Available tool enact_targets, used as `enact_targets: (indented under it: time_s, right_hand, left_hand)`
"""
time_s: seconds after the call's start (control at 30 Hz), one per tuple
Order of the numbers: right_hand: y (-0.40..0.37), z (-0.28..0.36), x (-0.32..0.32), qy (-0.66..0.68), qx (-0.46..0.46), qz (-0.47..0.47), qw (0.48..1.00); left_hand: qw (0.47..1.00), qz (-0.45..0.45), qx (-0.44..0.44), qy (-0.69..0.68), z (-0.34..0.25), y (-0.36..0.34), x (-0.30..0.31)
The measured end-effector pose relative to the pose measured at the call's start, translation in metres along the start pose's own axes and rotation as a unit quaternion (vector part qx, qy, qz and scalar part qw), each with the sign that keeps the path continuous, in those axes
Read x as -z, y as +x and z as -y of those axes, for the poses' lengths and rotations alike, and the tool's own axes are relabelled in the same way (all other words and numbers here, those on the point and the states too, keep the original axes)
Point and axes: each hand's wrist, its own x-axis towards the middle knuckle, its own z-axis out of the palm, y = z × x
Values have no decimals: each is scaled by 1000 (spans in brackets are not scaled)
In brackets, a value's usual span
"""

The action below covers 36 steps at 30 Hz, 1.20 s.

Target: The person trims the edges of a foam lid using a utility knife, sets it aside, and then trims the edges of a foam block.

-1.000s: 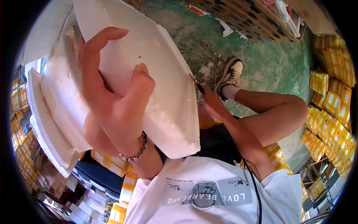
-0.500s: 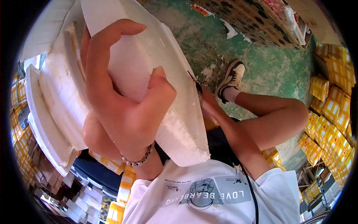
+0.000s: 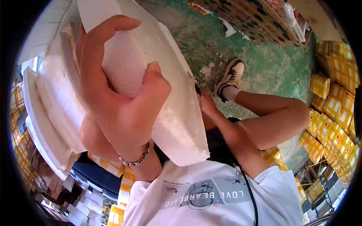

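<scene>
Above green floor (image 3: 271, 64), your left hand (image 3: 120, 109) clamped the foam slab (image 3: 173, 124) steady for the blade (image 3: 197, 89) pinched in your right hand (image 3: 209, 107).

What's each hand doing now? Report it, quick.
Left hand: closed, gripping the white foam slab.
Right hand: closed on a small dark tool at the slab's edge.

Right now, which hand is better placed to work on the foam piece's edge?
Right, probably. The right hand holds a small tool at the edge of the foam piece; the left hand grips that piece.
</scene>
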Motion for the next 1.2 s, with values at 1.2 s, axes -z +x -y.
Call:
enact_targets:
  time_s: [1.2]
  right_hand:
    - [53,-26,-87,24,-86,31,996]
  left_hand:
    - [993,97,-58,38,-3,11,6]
